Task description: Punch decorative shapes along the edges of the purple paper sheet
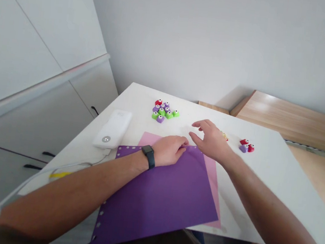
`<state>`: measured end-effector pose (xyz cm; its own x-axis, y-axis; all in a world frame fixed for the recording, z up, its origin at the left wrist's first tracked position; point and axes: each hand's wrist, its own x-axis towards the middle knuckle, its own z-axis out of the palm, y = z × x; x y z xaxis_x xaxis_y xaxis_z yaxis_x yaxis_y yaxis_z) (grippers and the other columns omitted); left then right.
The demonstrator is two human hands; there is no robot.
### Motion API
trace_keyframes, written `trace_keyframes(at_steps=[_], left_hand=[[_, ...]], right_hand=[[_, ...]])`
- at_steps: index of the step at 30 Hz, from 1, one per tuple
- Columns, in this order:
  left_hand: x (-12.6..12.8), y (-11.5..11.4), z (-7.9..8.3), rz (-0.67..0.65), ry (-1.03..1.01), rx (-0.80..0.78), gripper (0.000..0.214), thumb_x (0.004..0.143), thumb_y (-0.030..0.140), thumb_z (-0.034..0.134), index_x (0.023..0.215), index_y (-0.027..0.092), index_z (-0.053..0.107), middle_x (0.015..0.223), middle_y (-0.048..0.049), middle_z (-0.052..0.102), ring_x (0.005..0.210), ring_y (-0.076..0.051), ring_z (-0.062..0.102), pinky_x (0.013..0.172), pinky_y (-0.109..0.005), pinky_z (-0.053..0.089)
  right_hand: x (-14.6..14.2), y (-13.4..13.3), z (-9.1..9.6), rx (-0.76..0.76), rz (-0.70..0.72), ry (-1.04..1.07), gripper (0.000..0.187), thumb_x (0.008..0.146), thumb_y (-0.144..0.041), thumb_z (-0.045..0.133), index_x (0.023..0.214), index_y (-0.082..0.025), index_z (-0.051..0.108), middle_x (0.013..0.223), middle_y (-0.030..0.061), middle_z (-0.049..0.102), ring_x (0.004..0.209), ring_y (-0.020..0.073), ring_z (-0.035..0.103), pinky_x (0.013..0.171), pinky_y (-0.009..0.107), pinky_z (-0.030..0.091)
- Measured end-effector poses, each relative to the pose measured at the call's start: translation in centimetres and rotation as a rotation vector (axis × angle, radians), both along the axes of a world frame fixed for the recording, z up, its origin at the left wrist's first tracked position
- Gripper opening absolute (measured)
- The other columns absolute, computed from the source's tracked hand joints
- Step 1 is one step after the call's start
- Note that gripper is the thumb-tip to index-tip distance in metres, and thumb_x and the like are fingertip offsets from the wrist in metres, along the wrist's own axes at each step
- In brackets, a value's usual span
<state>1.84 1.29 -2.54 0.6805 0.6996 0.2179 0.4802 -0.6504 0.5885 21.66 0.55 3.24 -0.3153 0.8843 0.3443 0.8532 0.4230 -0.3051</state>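
Observation:
A purple sheet of paper (163,194) has small shaped holes along its top and left edges. It overlaps a pink sheet (212,174) and hangs past the table's near edge. My left hand (171,150), with a dark watch on the wrist, pinches the purple sheet's top edge between thumb and fingers. Just to the right, my right hand (209,139) hovers near the top right corner, thumb and fingers apart, holding nothing. Behind it shows a small yellowish item (224,136), partly hidden. Several small red, purple and green craft punches (161,112) sit clustered farther back.
Three more punches (246,146), red and purple, lie on the right of the white table (264,180). A white power bank (114,128) with a cable (78,163) rests at the left. Cabinets (86,90) flank the left side; a wooden unit (295,117) stands behind right.

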Motion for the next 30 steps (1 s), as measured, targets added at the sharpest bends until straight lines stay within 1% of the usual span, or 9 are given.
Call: trace_keyframes(at_steps=[2,5,8,10,14,18,21,27,30], left_hand=[[0.1,0.0,0.0,0.008,0.029,0.020,0.017,0.097,0.026,0.051,0.105,0.019,0.064,0.100,-0.0083,0.074,0.093,-0.024,0.070,0.082,-0.035,0.053],[0.1,0.1,0.0,0.006,0.047,0.050,0.017,0.097,0.025,0.050,0.105,0.019,0.063,0.102,-0.0090,0.074,0.094,-0.025,0.069,0.081,-0.036,0.052],[0.1,0.0,0.0,0.004,0.054,0.055,0.016,0.097,0.026,0.049,0.101,0.019,0.063,0.100,-0.0085,0.074,0.091,-0.024,0.069,0.079,-0.035,0.052],[0.0,0.0,0.1,0.009,0.060,0.054,0.017,0.098,0.027,0.049,0.100,0.019,0.064,0.098,-0.0086,0.073,0.091,-0.024,0.069,0.077,-0.034,0.052],[0.0,-0.1,0.0,0.012,0.052,0.054,0.018,0.098,0.028,0.049,0.103,0.019,0.064,0.100,-0.0094,0.073,0.092,-0.025,0.069,0.079,-0.034,0.052],[0.0,0.0,-0.2,-0.008,0.027,0.050,0.019,0.098,0.027,0.048,0.106,0.019,0.064,0.102,-0.0094,0.073,0.094,-0.025,0.069,0.083,-0.036,0.053],[0.0,0.0,-0.3,-0.022,0.008,0.046,0.021,0.098,0.026,0.048,0.108,0.019,0.064,0.104,-0.0097,0.073,0.097,-0.025,0.069,0.087,-0.037,0.053],[0.0,0.0,-0.3,-0.010,0.019,0.045,0.021,0.098,0.026,0.048,0.109,0.019,0.064,0.105,-0.0099,0.073,0.099,-0.025,0.069,0.088,-0.037,0.053],[0.0,0.0,-0.2,-0.007,0.029,0.037,0.021,0.098,0.027,0.048,0.108,0.019,0.065,0.103,-0.0101,0.073,0.096,-0.025,0.069,0.084,-0.036,0.053]], right_hand=[[-2.2,1.8,0.2,-0.049,0.030,-0.015,0.031,0.089,-0.032,0.067,0.117,-0.018,0.066,0.119,0.0125,0.067,0.103,0.0255,0.064,0.095,0.039,0.049],[-5.0,5.0,-0.3,-0.143,0.046,-0.033,0.033,0.088,-0.033,0.068,0.117,-0.017,0.067,0.117,0.0118,0.069,0.098,0.0231,0.066,0.091,0.036,0.050],[-7.0,7.6,-1.1,-0.198,0.027,-0.064,0.034,0.088,-0.036,0.069,0.117,-0.018,0.069,0.114,0.0107,0.071,0.094,0.0224,0.066,0.088,0.035,0.050],[-7.8,8.7,-1.5,-0.204,0.004,-0.073,0.036,0.087,-0.035,0.070,0.118,-0.018,0.068,0.113,0.0113,0.072,0.093,0.0229,0.066,0.088,0.035,0.050],[-8.2,9.6,-1.7,-0.195,-0.014,-0.088,0.040,0.084,-0.031,0.070,0.122,-0.019,0.066,0.112,0.0110,0.071,0.096,0.0247,0.066,0.088,0.036,0.050],[-7.4,10.4,-1.9,-0.169,-0.099,-0.113,0.046,0.082,-0.026,0.069,0.127,-0.017,0.062,0.116,0.0131,0.069,0.105,0.0274,0.064,0.094,0.039,0.048],[-6.9,11.0,-2.3,-0.191,-0.123,-0.133,0.050,0.080,-0.026,0.071,0.128,-0.015,0.062,0.113,0.0143,0.070,0.100,0.0277,0.065,0.091,0.039,0.049],[-7.4,11.3,-2.9,-0.220,-0.091,-0.153,0.040,0.087,-0.038,0.069,0.122,-0.020,0.068,0.105,0.0103,0.074,0.094,0.0249,0.066,0.087,0.036,0.049],[-7.8,11.4,-3.0,-0.216,-0.094,-0.150,0.032,0.090,-0.037,0.067,0.116,-0.020,0.070,0.103,0.0100,0.075,0.093,0.0241,0.067,0.085,0.035,0.048]])
